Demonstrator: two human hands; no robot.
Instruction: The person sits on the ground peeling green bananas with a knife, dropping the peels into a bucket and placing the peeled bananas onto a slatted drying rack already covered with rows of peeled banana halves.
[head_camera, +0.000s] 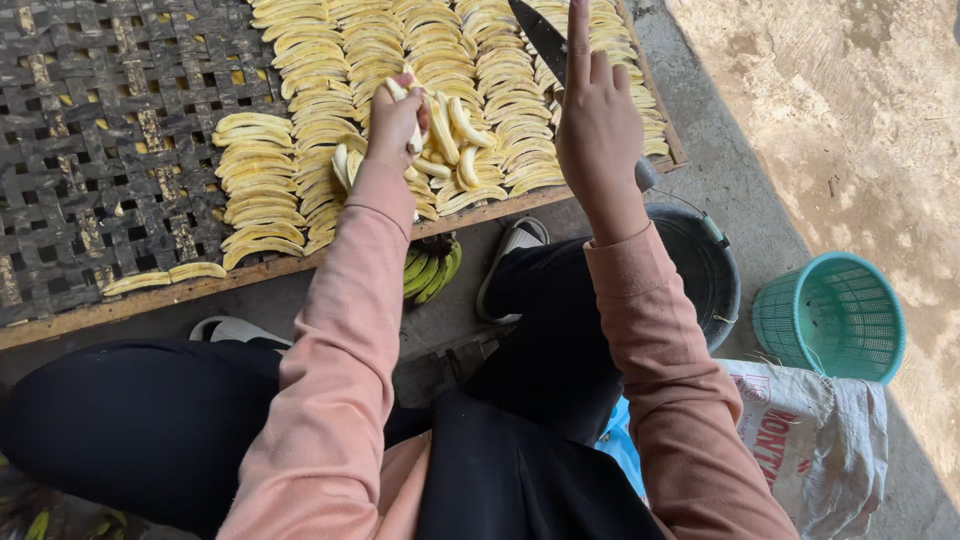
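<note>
Yellow banana slices (415, 110) in closed left fingers (392, 118)

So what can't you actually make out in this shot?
- Knife: handle hidden inside the right hand; blade tip cut off by the top edge.
- Black bucket: contents hidden by the right forearm and dark shadow.
- Green bananas: mostly hidden under the woven tray's edge and left sleeve.
- Left hand: how many banana slices it holds, fingers cover them.
</note>
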